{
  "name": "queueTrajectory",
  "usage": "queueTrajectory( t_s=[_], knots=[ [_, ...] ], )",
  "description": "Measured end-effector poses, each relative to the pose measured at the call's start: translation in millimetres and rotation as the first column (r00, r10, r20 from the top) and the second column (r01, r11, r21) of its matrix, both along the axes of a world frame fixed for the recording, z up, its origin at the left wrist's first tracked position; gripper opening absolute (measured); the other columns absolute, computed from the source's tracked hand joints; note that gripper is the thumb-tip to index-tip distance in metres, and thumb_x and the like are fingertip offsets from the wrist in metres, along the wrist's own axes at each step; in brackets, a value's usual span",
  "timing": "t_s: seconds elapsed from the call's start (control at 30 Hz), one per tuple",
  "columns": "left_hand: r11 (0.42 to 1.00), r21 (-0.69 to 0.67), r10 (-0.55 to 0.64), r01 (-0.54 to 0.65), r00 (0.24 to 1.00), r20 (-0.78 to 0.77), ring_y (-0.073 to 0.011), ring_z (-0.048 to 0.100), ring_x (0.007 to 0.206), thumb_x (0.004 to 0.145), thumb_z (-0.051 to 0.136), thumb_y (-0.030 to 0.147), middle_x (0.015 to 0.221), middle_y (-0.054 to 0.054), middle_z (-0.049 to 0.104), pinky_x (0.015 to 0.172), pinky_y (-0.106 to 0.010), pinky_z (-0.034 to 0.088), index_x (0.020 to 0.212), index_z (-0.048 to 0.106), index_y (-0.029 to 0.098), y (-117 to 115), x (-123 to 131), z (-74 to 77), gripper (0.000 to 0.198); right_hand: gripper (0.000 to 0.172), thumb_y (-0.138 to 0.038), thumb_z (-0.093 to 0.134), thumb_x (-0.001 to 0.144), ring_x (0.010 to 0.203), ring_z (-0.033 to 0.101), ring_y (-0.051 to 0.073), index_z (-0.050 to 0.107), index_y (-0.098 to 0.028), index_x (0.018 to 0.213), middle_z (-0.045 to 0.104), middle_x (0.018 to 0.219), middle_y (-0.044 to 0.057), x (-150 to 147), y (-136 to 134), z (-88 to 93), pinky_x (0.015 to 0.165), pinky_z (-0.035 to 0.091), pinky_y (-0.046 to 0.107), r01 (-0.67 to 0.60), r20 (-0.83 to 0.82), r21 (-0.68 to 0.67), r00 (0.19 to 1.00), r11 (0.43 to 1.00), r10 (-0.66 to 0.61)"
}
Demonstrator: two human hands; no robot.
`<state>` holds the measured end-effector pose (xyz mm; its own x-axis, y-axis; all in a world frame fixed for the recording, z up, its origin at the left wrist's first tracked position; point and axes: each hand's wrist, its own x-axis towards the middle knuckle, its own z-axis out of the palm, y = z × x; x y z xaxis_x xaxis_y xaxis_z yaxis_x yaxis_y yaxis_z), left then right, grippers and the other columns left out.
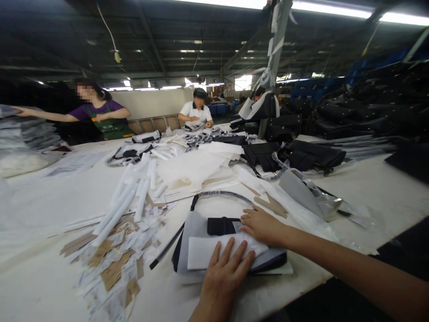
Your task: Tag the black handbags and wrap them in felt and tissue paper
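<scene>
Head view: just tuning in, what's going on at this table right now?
The person has both hands flat on a grey bag lying near the front edge of the table. The left hand presses a folded white sheet on top of it; the right hand rests beside the black flap. White strips and cardboard tags lie scattered to the left, black bags are piled on the right, and two other people work at the far side.
</scene>
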<state>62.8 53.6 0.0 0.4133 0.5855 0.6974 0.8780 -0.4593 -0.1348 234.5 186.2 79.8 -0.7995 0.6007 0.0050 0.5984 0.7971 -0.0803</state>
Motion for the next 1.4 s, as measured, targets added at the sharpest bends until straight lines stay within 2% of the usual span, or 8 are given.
queueTrajectory(
  t_s=[0.17, 0.37, 0.53, 0.83, 0.93, 1.13, 1.27, 1.4],
  knots=[
    [0.999, 0.044, -0.015, 0.015, 1.000, 0.014, -0.0218, 0.049, 0.135, 0.104, 0.040, 0.032, 0.148, 0.007, 0.052, 0.115, -0.044, 0.036, 0.131, 0.061, 0.036, 1, 1, -6.7, 0.034, 0.025, -0.025, 0.050, 0.100, 0.102, 0.067, 0.024, 0.072, -0.014, 0.104, 0.075, 0.104, 0.012, 14, 4, -3.5, 0.095, 0.048, 0.039, -0.004, -0.123, -0.025, 0.992, 1.000, 0.000],
    [0.999, 0.039, 0.005, -0.005, 1.000, 0.010, -0.0214, 0.050, 0.134, 0.104, 0.039, 0.031, 0.145, 0.006, 0.056, 0.112, -0.044, 0.039, 0.137, 0.056, 0.035, 0, 1, -5.0, 0.036, 0.048, -0.002, 0.041, 0.090, 0.129, 0.054, 0.020, 0.062, -0.018, 0.131, 0.064, 0.134, 0.010, 17, 10, 3.9, 0.108, 0.042, 0.040, -0.125, -0.235, -0.034, 0.965, 0.992, 0.114],
    [0.999, 0.016, 0.028, -0.028, 0.999, -0.030, -0.0212, 0.051, 0.134, 0.105, 0.037, 0.032, 0.147, 0.005, 0.053, 0.108, -0.044, 0.043, 0.143, 0.048, 0.035, -1, 1, -4.6, 0.040, 0.049, 0.002, 0.050, 0.078, 0.134, 0.049, 0.024, 0.073, -0.023, 0.112, 0.071, 0.123, 0.005, 20, 17, 5.6, 0.112, 0.034, 0.047, -0.326, -0.161, -0.101, 0.938, 0.940, 0.308],
    [0.999, 0.009, -0.040, 0.040, 0.999, -0.012, -0.0174, 0.057, 0.127, 0.104, 0.041, 0.031, 0.138, 0.006, 0.062, 0.109, -0.038, 0.042, 0.136, 0.056, 0.034, -1, 0, 10.8, 0.035, 0.034, 0.003, 0.047, 0.064, 0.086, 0.065, 0.019, 0.070, -0.019, 0.078, 0.071, 0.079, 0.003, 24, 25, -0.6, 0.087, 0.048, 0.033, -0.232, -0.182, -0.116, 0.961, 0.966, 0.209],
    [0.999, 0.015, -0.047, 0.047, 0.998, 0.031, -0.0178, 0.056, 0.128, 0.104, 0.040, 0.031, 0.136, 0.007, 0.063, 0.110, -0.040, 0.041, 0.132, 0.059, 0.035, 0, 0, 7.6, 0.034, 0.041, 0.005, 0.044, 0.066, 0.091, 0.067, 0.018, 0.071, -0.020, 0.084, 0.074, 0.087, 0.002, 27, 23, 4.9, 0.095, 0.048, 0.036, -0.190, -0.219, -0.109, 0.962, 0.976, 0.162],
    [0.999, -0.031, -0.038, 0.038, 0.999, 0.000, -0.0189, 0.050, 0.134, 0.104, 0.042, 0.033, 0.141, 0.007, 0.059, 0.112, -0.041, 0.039, 0.137, 0.055, 0.035, -1, -1, 3.3, 0.036, 0.040, -0.005, 0.046, 0.091, 0.118, 0.063, 0.020, 0.064, -0.020, 0.123, 0.070, 0.122, 0.008, 58, -71, 14.7, 0.102, 0.052, 0.033, 0.077, -0.584, 0.122, 0.812, 0.990, 0.008],
    [0.992, -0.110, -0.059, 0.062, 0.998, 0.028, -0.0172, 0.048, 0.136, 0.105, 0.035, 0.035, 0.143, 0.012, 0.055, 0.114, -0.039, 0.037, 0.139, 0.053, 0.036, -5, -3, 14.8, 0.038, 0.037, -0.012, 0.058, 0.092, 0.115, 0.066, 0.020, 0.063, -0.018, 0.128, 0.074, 0.117, 0.008, 65, -145, -11.7, 0.105, 0.052, 0.032, -0.166, -0.493, 0.206, 0.834, 0.964, 0.249],
    [0.980, -0.189, -0.062, 0.062, 0.998, 0.008, -0.0187, 0.047, 0.137, 0.106, 0.030, 0.034, 0.146, 0.010, 0.054, 0.111, -0.041, 0.039, 0.144, 0.047, 0.034, -8, -4, 21.6, 0.042, 0.039, -0.011, 0.048, 0.099, 0.122, 0.062, 0.020, 0.058, -0.019, 0.136, 0.068, 0.129, 0.008, 47, -166, -51.0, 0.108, 0.049, 0.039, -0.253, -0.343, 0.228, 0.883, 0.940, 0.321]
  ],
)
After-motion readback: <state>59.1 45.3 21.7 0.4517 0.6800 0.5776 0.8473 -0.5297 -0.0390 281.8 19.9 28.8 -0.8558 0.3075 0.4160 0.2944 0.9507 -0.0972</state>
